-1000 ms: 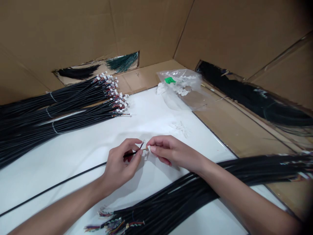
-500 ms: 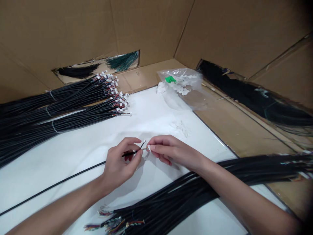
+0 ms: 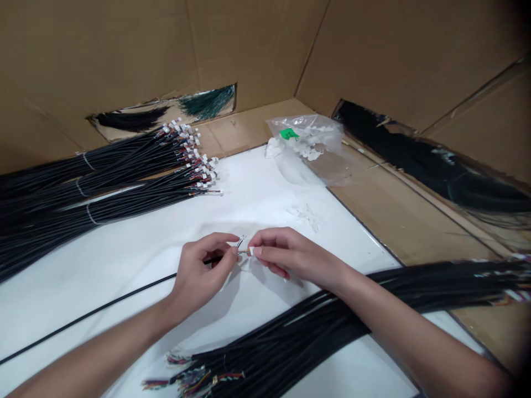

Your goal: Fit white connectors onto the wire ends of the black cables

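Observation:
A single black cable (image 3: 124,298) runs in from the left edge to my left hand (image 3: 207,265). Thumb and fingertips there pinch the thin wires at its end. One short wire (image 3: 241,241) sticks up apart from the others. A small white connector (image 3: 251,251) is pinched between the thumb and index finger of my right hand (image 3: 286,251). Thin wires span the small gap between the two hands and meet the connector. How far they sit inside it is too small to tell. Several loose white connectors (image 3: 307,215) lie beyond my right hand.
Tied bundles of black cables with white connectors (image 3: 199,160) lie at the left. Another black cable bundle (image 3: 298,326) with bare coloured wire ends passes beneath my right forearm. A clear plastic bag (image 3: 311,138) of white parts sits at the back. Cardboard walls (image 3: 249,50) surround the white table (image 3: 257,177).
My left hand has shifted slightly left, and its fingers have closed farther over the wires. The upright wire has moved a little left. My right hand stays nearly still with the connector.

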Demonstrator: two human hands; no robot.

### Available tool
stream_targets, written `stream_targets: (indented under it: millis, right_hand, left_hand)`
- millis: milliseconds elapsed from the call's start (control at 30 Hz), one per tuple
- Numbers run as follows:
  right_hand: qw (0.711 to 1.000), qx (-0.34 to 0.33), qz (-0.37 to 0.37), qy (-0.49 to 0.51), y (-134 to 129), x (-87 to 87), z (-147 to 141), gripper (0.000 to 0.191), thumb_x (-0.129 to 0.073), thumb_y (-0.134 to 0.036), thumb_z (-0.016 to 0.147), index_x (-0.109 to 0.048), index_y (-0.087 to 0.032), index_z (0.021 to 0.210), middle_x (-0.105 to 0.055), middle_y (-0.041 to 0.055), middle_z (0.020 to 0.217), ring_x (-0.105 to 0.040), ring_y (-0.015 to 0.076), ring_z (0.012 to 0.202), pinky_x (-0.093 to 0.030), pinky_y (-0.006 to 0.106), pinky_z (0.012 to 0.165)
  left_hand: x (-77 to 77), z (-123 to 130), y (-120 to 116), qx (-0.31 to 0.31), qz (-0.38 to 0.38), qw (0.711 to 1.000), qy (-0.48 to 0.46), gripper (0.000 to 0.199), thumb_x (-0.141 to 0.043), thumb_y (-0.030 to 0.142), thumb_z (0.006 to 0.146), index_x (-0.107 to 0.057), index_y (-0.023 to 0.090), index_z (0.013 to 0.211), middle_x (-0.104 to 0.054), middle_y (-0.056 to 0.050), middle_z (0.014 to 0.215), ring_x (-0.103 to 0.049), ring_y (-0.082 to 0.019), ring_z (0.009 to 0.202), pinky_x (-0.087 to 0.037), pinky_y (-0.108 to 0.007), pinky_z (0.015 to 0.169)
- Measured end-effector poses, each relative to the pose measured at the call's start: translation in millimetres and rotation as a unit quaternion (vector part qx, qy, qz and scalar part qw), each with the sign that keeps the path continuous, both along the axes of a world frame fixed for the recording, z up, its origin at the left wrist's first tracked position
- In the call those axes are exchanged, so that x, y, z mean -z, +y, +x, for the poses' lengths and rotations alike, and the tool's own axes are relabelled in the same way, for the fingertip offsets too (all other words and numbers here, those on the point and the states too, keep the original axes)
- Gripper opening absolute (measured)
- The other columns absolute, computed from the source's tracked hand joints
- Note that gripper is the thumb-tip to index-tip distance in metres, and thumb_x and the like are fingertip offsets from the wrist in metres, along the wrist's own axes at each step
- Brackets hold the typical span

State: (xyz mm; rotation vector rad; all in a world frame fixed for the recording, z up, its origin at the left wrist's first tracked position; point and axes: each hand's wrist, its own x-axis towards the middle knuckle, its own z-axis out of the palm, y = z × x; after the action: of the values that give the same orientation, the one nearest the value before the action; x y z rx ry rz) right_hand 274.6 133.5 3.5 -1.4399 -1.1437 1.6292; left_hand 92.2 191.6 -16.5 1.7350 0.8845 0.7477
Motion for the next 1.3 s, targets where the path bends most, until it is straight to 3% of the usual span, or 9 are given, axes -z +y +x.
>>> stream_targets:
  millis: [267,1300]
  right_hand:
    - [1.0,-0.005,0.001,-0.012,0.3,-1.2,-0.4,0.019,-0.055,-0.03,0.084,-0.062,-0.012,0.084,-0.046,-0.0054,0.05,-0.039,0.0066,0.044,-0.028,0.021,0.045]
    - [1.0,0.003,-0.009,0.016,0.3,3.0,0.7,0.02,-0.056,-0.032,0.084,-0.062,-0.012,0.085,-0.046,-0.0056,0.054,-0.038,0.0052,0.043,-0.027,0.02,0.043]
  left_hand:
    - [-3.1,2.5,2.0,-0.005,-0.026,1.0,0.013,0.014,-0.06,0.022,0.079,-0.069,0.014,0.073,-0.07,-0.003,0.061,-0.063,-0.012,0.053,-0.047,-0.018,0.047]
    - [-3.4,0.7,2.0,-0.011,-0.048,0.999,0.004,0.017,-0.059,0.025,0.079,-0.065,0.014,0.068,-0.069,-0.004,0.06,-0.056,-0.01,0.049,-0.041,-0.018,0.043]
